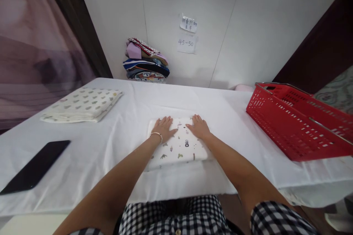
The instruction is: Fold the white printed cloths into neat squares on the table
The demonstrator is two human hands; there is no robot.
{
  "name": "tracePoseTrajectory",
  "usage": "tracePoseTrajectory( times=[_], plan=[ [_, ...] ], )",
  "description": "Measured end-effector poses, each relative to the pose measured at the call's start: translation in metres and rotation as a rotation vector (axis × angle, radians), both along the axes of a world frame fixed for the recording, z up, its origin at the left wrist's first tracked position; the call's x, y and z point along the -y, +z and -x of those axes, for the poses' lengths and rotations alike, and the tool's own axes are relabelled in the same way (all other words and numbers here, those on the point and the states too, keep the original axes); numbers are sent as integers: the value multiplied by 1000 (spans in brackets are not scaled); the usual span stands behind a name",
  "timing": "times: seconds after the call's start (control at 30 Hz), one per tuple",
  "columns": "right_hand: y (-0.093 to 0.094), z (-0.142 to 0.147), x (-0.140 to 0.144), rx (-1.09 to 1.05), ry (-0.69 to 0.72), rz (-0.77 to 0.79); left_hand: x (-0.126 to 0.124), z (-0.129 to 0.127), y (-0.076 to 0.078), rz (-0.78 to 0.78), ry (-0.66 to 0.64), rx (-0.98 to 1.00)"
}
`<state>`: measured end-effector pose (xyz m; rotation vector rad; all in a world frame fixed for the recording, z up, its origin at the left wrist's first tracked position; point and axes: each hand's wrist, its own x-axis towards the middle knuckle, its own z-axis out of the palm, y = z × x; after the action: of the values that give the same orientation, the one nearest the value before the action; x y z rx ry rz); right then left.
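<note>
The far edge of the small folded white cloth with tiny printed figures is partly covered by the 2 hands, so its far corners are hard to see. The prints on it are too small to tell what they show. The writing on the 2 paper notes on the white wall is only partly readable; the lower one shows "45-50". The red plastic basket with slotted walls is cut off at the right edge, and its inside cannot be seen.

The folded cloth lies flat on the white tablecloth, near the front edge of the table and in the middle. Its long axis runs away from the person, and one short edge faces the person.

The left hand, with a thin bracelet on the wrist, lies flat on the far left part of the cloth. The right hand lies flat on the far right part. Both palms are down with fingers spread, a little apart from each other, and they grip nothing.

A larger folded white cloth with grey-green prints lies far left, a black flat phone lies near left, and a stack of folded colourful clothes stands against the wall
</note>
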<state>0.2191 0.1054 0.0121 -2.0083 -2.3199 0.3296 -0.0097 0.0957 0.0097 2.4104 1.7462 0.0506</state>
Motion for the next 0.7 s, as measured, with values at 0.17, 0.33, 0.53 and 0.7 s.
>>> tracePoseTrajectory(
  times=[0.17, 0.33, 0.53, 0.7],
  plan=[
    [-4, -2, -6, -52, 23, 36, 1, 29, 0, 10, 270, 24],
    [-8, -5, -10, -94, 25, 32, 3, 34, 2, 9, 326, 106],
    [0, -6, -14, -90, 78, -46, -2, 33, 2, -54, 337, 134],
    [17, -16, -41, -27, 176, 111, -13, 38, 6, -72, 258, 35]
  ],
)
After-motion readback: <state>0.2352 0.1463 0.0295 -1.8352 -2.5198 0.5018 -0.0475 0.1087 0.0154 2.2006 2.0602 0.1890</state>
